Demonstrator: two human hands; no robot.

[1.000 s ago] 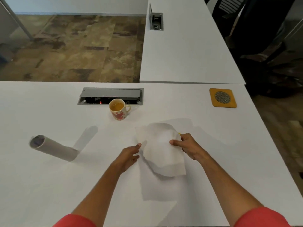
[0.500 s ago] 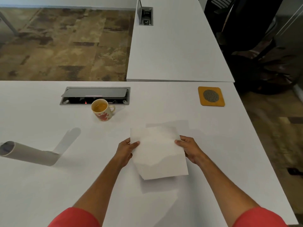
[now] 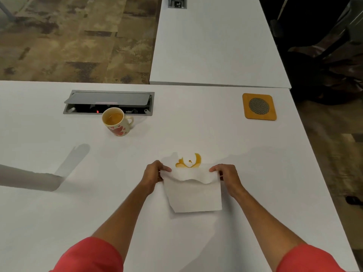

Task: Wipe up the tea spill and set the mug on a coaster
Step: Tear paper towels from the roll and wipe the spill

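Observation:
A white paper towel (image 3: 193,193) is folded over on itself, held by its two upper corners. My left hand (image 3: 154,174) pinches the left corner and my right hand (image 3: 225,175) pinches the right one. Just beyond the towel's top edge lies an amber tea spill (image 3: 189,162) on the white table (image 3: 59,222). A cream mug (image 3: 116,121) with red hearts holds tea and stands at the back left, handle to the right. An orange square coaster (image 3: 259,107) with a dark mesh disc lies at the back right.
A paper towel roll (image 3: 27,178) lies on its side at the left edge. An open cable box (image 3: 109,103) is set into the table behind the mug. A second white table (image 3: 216,42) adjoins at the back. Dark chairs (image 3: 324,46) stand to the right.
The towel was folded down toward me, which uncovered the tea spill. My left hand took hold of the towel's left corner. The view shifted closer to the table.

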